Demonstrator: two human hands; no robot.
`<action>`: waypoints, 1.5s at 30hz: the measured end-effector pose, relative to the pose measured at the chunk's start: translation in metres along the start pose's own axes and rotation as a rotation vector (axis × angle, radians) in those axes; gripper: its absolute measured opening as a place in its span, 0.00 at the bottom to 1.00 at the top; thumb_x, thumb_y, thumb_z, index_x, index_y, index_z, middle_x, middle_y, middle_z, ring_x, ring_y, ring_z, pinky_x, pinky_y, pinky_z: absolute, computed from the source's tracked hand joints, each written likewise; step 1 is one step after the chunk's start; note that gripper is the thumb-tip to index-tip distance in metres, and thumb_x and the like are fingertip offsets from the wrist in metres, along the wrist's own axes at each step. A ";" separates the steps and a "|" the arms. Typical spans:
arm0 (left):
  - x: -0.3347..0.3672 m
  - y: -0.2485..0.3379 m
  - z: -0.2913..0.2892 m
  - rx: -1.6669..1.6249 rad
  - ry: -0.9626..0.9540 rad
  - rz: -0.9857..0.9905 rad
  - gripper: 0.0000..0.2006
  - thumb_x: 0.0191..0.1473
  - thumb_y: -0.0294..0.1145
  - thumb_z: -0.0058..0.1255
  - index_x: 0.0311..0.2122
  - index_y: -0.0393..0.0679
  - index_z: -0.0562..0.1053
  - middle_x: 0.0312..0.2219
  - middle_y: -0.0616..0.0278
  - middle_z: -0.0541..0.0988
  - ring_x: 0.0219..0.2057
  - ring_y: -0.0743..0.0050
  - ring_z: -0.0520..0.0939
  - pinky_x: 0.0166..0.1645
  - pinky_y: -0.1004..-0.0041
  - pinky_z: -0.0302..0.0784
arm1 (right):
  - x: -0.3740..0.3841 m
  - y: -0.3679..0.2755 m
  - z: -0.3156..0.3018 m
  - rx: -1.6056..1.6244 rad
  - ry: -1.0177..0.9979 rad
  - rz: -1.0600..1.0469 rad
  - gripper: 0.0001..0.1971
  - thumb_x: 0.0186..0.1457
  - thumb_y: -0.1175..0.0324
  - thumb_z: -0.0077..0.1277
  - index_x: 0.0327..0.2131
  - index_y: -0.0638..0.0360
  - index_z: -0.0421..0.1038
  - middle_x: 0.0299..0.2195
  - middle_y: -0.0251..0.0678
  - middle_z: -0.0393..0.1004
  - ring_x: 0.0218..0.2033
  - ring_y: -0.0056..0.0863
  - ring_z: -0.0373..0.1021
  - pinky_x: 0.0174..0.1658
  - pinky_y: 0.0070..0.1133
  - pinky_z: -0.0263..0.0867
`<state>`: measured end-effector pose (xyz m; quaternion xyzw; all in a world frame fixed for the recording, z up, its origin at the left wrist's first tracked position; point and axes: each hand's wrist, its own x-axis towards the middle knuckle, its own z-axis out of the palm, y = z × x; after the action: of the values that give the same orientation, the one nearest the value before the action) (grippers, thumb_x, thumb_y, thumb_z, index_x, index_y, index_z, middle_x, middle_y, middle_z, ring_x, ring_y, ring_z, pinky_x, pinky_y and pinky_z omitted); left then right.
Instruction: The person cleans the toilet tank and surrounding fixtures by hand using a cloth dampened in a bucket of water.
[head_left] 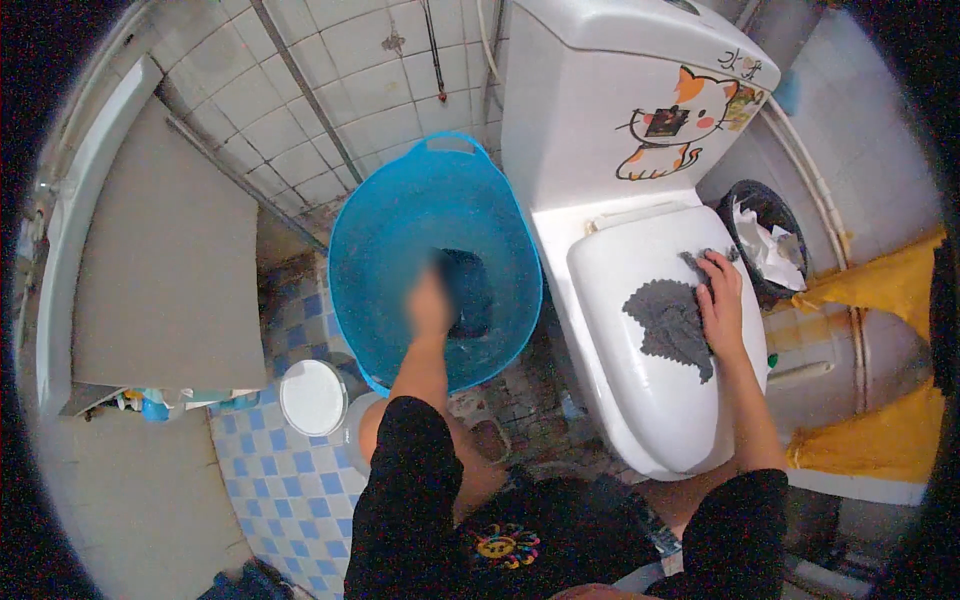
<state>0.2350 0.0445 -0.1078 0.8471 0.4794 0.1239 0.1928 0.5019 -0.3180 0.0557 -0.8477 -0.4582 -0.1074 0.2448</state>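
My left hand reaches down into a blue plastic tub. Motion smears its fingers, so their grip cannot be made out. Right beside it, at the tub's bottom, is a dark, roughly rectangular patch; what it is stays unclear. On the closed white toilet lid lies a dark grey cloth with a zigzag edge. My right hand is on the cloth's right side, fingers bent over it, with a bunched bit of cloth showing past the fingertips.
Right of the toilet stands a black bin holding crumpled white paper. A round white lid tops a container near my left knee. Yellow cloth hangs at the far right. A grey panel rises on the left above blue-and-white floor tiles.
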 end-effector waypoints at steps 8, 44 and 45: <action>0.001 0.010 0.019 -0.085 -0.136 0.028 0.27 0.52 0.29 0.46 0.59 0.44 0.59 0.33 0.37 0.78 0.36 0.38 0.80 0.39 0.49 0.76 | -0.002 0.007 -0.003 0.001 0.007 -0.001 0.19 0.55 0.70 0.47 0.51 0.56 0.67 0.57 0.40 0.61 0.59 0.43 0.55 0.63 0.34 0.49; 0.076 0.241 -0.212 0.213 -0.627 -0.251 0.15 0.51 0.30 0.34 0.29 0.26 0.69 0.18 0.47 0.75 0.17 0.53 0.79 0.21 0.60 0.79 | -0.011 0.019 -0.013 0.330 0.050 -0.086 0.19 0.47 0.62 0.59 0.43 0.57 0.73 0.50 0.39 0.67 0.54 0.42 0.60 0.58 0.35 0.57; 0.073 0.246 -0.215 0.253 -0.626 -0.253 0.15 0.51 0.30 0.34 0.29 0.26 0.69 0.18 0.47 0.75 0.17 0.53 0.79 0.21 0.60 0.79 | -0.011 0.019 -0.013 0.326 0.058 -0.092 0.19 0.47 0.62 0.59 0.43 0.57 0.73 0.50 0.39 0.66 0.54 0.42 0.60 0.58 0.35 0.57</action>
<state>0.3750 0.0379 0.1963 0.7951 0.5098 -0.2268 0.2376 0.5121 -0.3409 0.0565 -0.7716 -0.5004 -0.0673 0.3869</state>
